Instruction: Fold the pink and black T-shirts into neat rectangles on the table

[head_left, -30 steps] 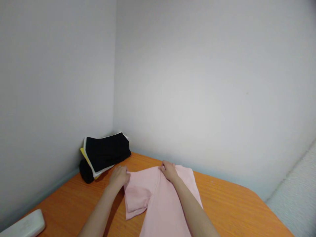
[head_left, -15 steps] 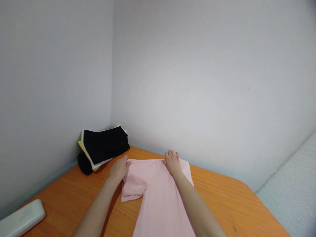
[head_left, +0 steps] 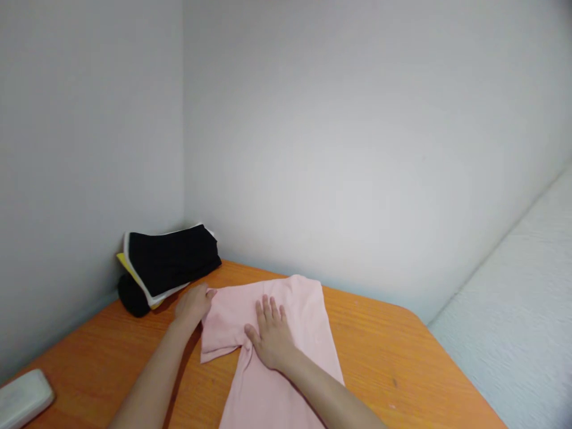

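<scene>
A pink T-shirt (head_left: 290, 333) lies on the wooden table, folded lengthwise, with its short sleeve pointing left and the lower part running out of the bottom of the view. At the sleeve's upper left corner, my left hand (head_left: 194, 305) pinches the fabric between thumb and fingers; part of the fingers is hidden behind the hand. My right hand (head_left: 271, 336) rests flat on the shirt near where the sleeve meets the body, fingers spread. Small creases run through the cloth beside the right thumb.
Folded clothes in black, white and yellow (head_left: 174, 259) are stacked at the back left, against the wall corner. A white, rounded box-like object (head_left: 25, 394) sits at the lower left. Walls border the orange-brown table (head_left: 370, 351) behind and on the left.
My right hand has moved from the shirt's top edge down and left onto the sleeve joint. The left hand stays at the sleeve corner. The whole view has shifted slightly to the right.
</scene>
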Demonstrator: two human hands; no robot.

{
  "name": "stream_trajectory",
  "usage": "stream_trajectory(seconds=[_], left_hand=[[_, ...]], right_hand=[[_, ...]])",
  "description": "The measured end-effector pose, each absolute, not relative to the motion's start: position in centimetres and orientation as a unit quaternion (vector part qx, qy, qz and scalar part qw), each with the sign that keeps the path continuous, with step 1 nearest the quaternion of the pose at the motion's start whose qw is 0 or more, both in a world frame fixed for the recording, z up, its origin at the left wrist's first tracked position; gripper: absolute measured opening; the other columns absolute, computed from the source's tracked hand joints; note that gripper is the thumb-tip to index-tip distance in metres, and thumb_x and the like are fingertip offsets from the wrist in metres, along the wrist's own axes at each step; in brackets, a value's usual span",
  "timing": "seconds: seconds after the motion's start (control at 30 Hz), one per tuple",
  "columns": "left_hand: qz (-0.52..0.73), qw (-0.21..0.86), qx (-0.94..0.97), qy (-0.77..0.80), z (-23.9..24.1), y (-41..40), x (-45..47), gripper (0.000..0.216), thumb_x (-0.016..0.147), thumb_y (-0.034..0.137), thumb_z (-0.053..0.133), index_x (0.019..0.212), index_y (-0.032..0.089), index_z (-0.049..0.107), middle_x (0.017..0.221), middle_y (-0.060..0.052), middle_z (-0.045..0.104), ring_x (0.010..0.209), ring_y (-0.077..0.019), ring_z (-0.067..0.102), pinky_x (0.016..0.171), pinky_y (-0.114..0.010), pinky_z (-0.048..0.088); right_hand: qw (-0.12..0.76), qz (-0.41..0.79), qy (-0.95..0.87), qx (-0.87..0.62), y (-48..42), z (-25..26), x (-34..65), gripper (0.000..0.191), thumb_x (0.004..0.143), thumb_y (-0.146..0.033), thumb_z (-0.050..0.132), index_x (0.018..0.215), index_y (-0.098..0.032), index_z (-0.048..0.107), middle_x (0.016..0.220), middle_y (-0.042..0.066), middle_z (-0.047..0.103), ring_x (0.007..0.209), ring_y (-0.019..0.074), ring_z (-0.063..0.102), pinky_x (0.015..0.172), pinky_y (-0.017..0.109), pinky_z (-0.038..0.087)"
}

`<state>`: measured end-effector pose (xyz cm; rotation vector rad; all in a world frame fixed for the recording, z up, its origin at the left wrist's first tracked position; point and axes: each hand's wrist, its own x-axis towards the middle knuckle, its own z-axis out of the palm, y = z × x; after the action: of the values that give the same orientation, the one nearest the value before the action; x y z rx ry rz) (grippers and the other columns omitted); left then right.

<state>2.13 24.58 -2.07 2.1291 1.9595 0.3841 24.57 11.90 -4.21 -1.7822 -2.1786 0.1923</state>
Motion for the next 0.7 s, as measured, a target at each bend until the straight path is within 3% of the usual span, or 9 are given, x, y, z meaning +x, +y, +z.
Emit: stream_trajectory(seconds=[0.17, 0.3, 0.57, 0.7], left_hand=[[0.130, 0.112, 0.730, 0.662, -1.8, 24.3, 2.0, 0.039, 0.093, 0.040, 0.029, 0.091, 0.017, 0.061, 0.107, -0.018, 0.069, 0.102, -0.0330, 0.064, 0.076, -0.039, 0.047], [0.142, 0.105, 0.732, 0.658, -1.9, 24.4, 1.9, 0.037, 0.093, 0.040, 0.031, 0.089, 0.018, 0.060, 0.105, -0.017, 0.069, 0.102, -0.0321, 0.064, 0.075, -0.037, 0.047], [0.166, 0.092, 0.727, 0.660, -2.3, 24.3, 1.8, 0.035, 0.094, 0.041, 0.030, 0.090, 0.020, 0.058, 0.101, -0.015, 0.069, 0.098, -0.0333, 0.065, 0.070, -0.036, 0.046], [0.182, 0.057, 0.731, 0.655, -1.0, 23.3, 2.9, 0.033, 0.093, 0.033, 0.032, 0.105, 0.013, 0.055, 0.103, -0.021, 0.065, 0.096, -0.0370, 0.062, 0.075, -0.042, 0.046]], right_hand=[[0.162, 0.083, -0.750, -0.636, 13.2, -2.2, 29.3, 0.069, 0.100, -0.053, 0.019, 0.151, -0.006, 0.019, 0.157, 0.014, 0.013, 0.146, 0.0256, 0.007, 0.119, 0.046, 0.013], [0.112, 0.001, -0.669, -0.734, 12.8, -2.8, 35.6, 0.069, 0.099, -0.052, 0.024, 0.149, -0.004, 0.026, 0.157, 0.014, 0.013, 0.146, 0.0276, 0.006, 0.119, 0.045, 0.011], [0.064, -0.003, -0.645, -0.761, 12.0, -5.0, 40.7, 0.069, 0.098, -0.056, 0.023, 0.151, -0.011, 0.023, 0.157, 0.010, 0.012, 0.146, 0.0267, 0.008, 0.118, 0.048, 0.009], [0.057, -0.014, -0.647, -0.760, 12.4, -4.2, 40.4, 0.069, 0.098, -0.056, 0.022, 0.151, -0.011, 0.024, 0.157, 0.010, 0.015, 0.146, 0.0252, 0.009, 0.118, 0.048, 0.005]])
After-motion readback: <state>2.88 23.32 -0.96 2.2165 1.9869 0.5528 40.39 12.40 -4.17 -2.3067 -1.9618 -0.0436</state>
